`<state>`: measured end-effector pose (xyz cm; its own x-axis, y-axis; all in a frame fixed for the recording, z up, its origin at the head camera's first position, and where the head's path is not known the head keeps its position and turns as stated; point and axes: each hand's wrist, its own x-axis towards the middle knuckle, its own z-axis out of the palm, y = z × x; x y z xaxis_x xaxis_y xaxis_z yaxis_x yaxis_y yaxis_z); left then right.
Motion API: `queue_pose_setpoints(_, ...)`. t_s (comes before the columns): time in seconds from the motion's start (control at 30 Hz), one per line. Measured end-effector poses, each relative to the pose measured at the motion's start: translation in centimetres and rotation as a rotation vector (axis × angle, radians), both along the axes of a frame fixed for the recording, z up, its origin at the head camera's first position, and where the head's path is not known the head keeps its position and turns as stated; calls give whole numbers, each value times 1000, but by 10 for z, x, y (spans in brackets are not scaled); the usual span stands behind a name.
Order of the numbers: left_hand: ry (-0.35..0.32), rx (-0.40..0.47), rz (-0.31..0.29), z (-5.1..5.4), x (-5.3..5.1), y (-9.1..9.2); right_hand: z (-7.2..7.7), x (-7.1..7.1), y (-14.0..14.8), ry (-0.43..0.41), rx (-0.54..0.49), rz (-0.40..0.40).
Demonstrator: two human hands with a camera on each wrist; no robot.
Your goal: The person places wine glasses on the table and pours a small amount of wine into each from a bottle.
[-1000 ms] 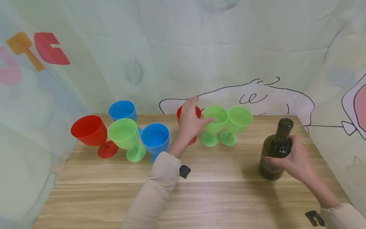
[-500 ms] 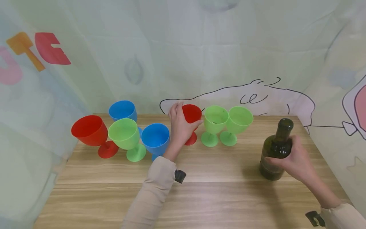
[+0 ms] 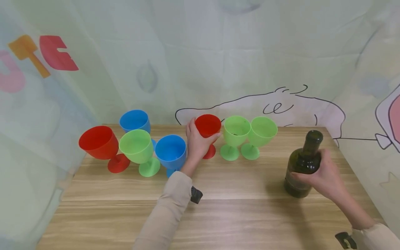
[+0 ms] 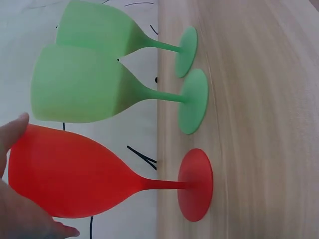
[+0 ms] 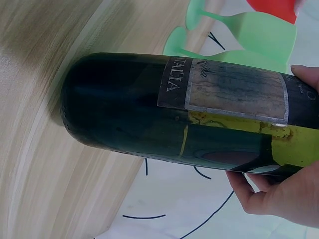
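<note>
My left hand (image 3: 199, 145) holds the bowl of a red plastic goblet (image 3: 208, 125) near the back of the table, thumb on one side and fingers on the other. In the left wrist view this red goblet (image 4: 75, 172) stands upright on its round foot. Just right of it are two green goblets (image 3: 235, 133) side by side, with small dark specks in the nearer one. On the right, my right hand (image 3: 329, 177) grips a dark green wine bottle (image 3: 302, 165) around its body. The right wrist view shows a worn label on the bottle (image 5: 129, 104), and its base appears close to the table.
Left of my left hand stands a cluster of goblets: a red one (image 3: 99, 142), a green one (image 3: 136, 147), a blue one (image 3: 171, 151) and another blue one (image 3: 134, 119) behind. The wooden table (image 3: 237, 222) ends at a printed cloth backdrop (image 3: 193, 62).
My left hand has moved left from in front of the red goblet and the nearer green one, then settled around the red goblet's bowl. The right hand and bottle look unchanged.
</note>
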<state>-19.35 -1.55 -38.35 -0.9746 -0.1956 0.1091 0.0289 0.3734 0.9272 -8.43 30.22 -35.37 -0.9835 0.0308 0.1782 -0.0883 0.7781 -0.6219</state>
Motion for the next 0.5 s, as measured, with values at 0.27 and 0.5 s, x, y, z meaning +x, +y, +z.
queue_pose_setpoints(0.27, 36, 58, -14, -9, -3, -1, -1, -1, 0, 1, 5, 1)
queue_pose_setpoints(0.5, 29, 84, -21, -11, -4, -3, 0, -1, -2, 19, 9, 3)
